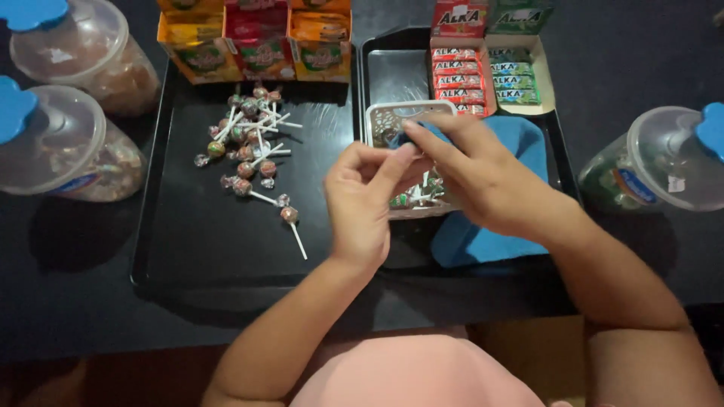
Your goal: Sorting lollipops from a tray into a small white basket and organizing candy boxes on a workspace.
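Both hands meet right over the small white basket [392,120], which sits on the right-hand black tray [392,71] with a blue cloth [520,139] spread beside and under it. The left hand [366,200] has its fingers pinched together on something small just above the basket's near edge; it looks like the stick of a wrapped lollipop [407,197], though the fingers hide most of it. The right hand [475,169] reaches across from the cloth side, fingers curled and closed toward the same spot, touching the left fingertips; whether it grips the candy or only steadies it I cannot tell. A few more wrapped pieces show inside the basket, directly below the grip. To my eye the step in hand is handling one lollipop at the basket, and the next move would call for a clean hold on the stick before it goes anywhere. Left of the basket, on the other black tray [188,241], lies a loose heap of lollipops [249,139], well apart from both hands. Beyond the basket stand open boxes of red and green candy bars [486,79].
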